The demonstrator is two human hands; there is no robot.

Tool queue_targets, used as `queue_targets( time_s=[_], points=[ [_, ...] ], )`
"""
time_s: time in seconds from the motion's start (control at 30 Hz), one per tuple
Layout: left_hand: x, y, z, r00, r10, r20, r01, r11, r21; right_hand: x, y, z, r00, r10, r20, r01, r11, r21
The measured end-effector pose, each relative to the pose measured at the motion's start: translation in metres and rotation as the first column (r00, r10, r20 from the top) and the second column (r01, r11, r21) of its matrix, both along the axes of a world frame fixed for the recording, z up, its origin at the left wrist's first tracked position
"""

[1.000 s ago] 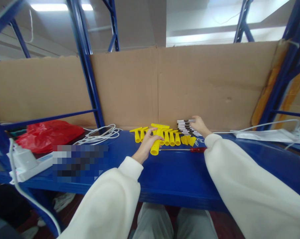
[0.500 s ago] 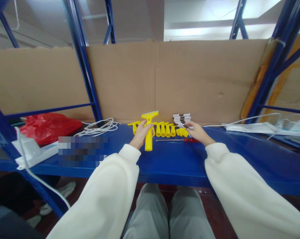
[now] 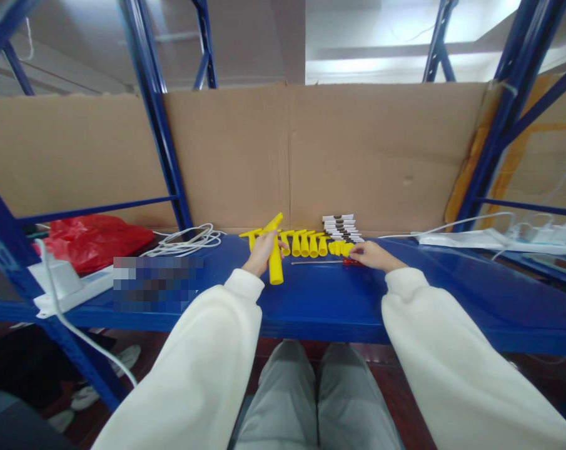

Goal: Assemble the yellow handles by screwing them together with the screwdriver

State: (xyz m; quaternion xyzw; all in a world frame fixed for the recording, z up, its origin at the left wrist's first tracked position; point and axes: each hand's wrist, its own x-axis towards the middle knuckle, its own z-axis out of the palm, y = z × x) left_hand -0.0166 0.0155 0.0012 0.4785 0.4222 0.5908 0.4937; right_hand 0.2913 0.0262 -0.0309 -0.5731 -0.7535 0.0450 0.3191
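**Left hand grips one yellow scraper; right hand at the yellow caps**

The left hand (image 3: 262,250) is wrapped around the upper handle of a yellow scraper (image 3: 276,269), held above the blue shelf (image 3: 324,294), its tube end toward the front edge and its head tilted up toward the back. The grip appears chosen to leave the lower tube uncovered.

The right hand (image 3: 371,255) has its fingers bent together at the right end of the small yellow caps (image 3: 338,249), above the red handle of a screwdriver (image 3: 347,262). Whether it pinches a cap cannot be told.

Other yellow scrapers (image 3: 304,245) stand in a row toward the back edge, tubes facing front, presumably for easy picking. A fanned stack of black-and-white packets (image 3: 339,226) lies behind the caps, probably overlapped so that each can be lifted singly. Toward the left end are a coiled white cable (image 3: 193,240), a red bag (image 3: 95,240) and, by the front left corner, a power strip (image 3: 76,292).

Compared with half a second ago, the right hand has left the packets for the caps, and the held scraper's head has turned at a steeper slant.
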Motion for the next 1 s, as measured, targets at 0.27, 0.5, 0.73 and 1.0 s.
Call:
queue_targets(
  time_s=[0.27,0.5,0.73,1.0],
  points=[
    [-0.003,-0.005,0.004,0.997,-0.070,-0.035,0.070,0.998,-0.004,-0.005,-0.007,0.002,0.996,0.087,0.002,-0.086,0.994,-0.069],
    [-0.006,0.000,0.001,0.999,-0.042,0.000,0.042,0.998,-0.044,-0.003,-0.006,0.002,0.995,0.088,0.052,-0.080,0.987,-0.140],
    [-0.012,0.004,0.002,0.996,-0.076,-0.047,0.073,0.995,-0.068,0.002,-0.005,0.000,0.985,0.172,-0.017,-0.173,0.974,-0.145],
    [-0.006,0.003,-0.005,0.972,-0.003,-0.235,-0.004,1.000,-0.029,-0.008,-0.012,0.001,0.991,0.086,0.101,-0.074,0.991,-0.114]
  ],
)
